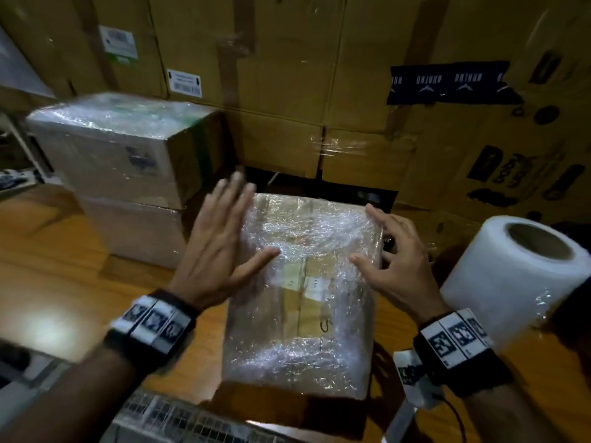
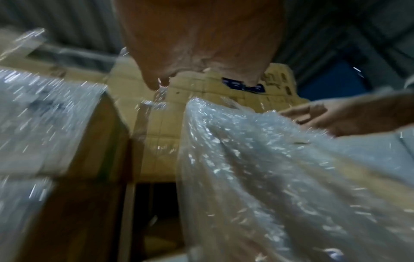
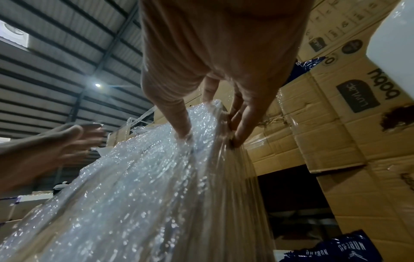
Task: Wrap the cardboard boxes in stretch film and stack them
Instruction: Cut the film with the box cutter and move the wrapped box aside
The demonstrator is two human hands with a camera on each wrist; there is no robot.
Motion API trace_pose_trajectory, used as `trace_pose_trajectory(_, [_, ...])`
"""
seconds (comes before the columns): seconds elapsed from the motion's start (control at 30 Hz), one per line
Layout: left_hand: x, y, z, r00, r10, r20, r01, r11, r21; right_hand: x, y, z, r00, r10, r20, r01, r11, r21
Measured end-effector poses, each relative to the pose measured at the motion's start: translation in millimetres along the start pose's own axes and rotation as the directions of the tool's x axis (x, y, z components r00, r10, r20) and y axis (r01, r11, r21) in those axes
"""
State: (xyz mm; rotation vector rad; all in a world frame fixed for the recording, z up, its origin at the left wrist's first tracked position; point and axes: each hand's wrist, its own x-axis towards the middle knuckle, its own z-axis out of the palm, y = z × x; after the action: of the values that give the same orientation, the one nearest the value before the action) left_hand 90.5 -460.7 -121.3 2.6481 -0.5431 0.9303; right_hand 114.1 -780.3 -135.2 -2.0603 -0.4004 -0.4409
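A cardboard box wrapped in crinkled stretch film [image 1: 303, 298] stands on the wooden table [image 1: 57, 270] right in front of me. My left hand [image 1: 224, 238] is open with straight fingers at the box's left top edge, thumb over the top; it is blurred and I cannot tell if it touches. My right hand [image 1: 396, 260] holds the box's top right edge, thumb pressed on the film on top [image 3: 186, 134] and fingers [image 3: 241, 127] down the right side. Two film-wrapped boxes are stacked at the left, upper [image 1: 128, 145] on lower [image 1: 137, 235]. The stretch film roll [image 1: 518, 276] stands upright at the right.
A wall of large cardboard cartons [image 1: 287, 75] rises close behind the table, with a dark gap [image 1: 335, 187] just beyond the box. A gridded metal item [image 1: 179, 417] lies at the near edge. Bare wooden tabletop shows at the left front.
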Motion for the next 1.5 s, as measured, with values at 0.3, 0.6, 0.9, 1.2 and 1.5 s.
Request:
trace_pose_trajectory(0.3, [-80,44,28,0.827,0.325,0.459,-0.356,0.934,-0.022,-1,-2,1,1.000,-0.032,0.002,0.031,0.999,0.026])
trace_pose_trajectory(0.6, [-17,33,22,0.905,0.218,0.366,-0.258,0.964,0.061,1,0,0,0.999,-0.043,0.010,0.043,0.999,0.007])
trace_pose_trajectory(0.9, [12,21,5,0.993,0.104,0.056,-0.099,0.992,-0.075,-1,-6,-1,0.999,-0.044,0.019,0.045,0.999,-0.029])
trace_pose_trajectory(1.2, [33,-11,25,0.985,0.000,0.174,0.007,0.999,-0.041,-26,-43,57,0.943,-0.098,0.318,0.296,0.681,-0.670])
trace_pose_trajectory(1.5, [28,-2,26,0.995,-0.035,0.097,0.035,0.999,0.002,-29,-44,51,0.962,-0.216,0.167,0.272,0.811,-0.518])
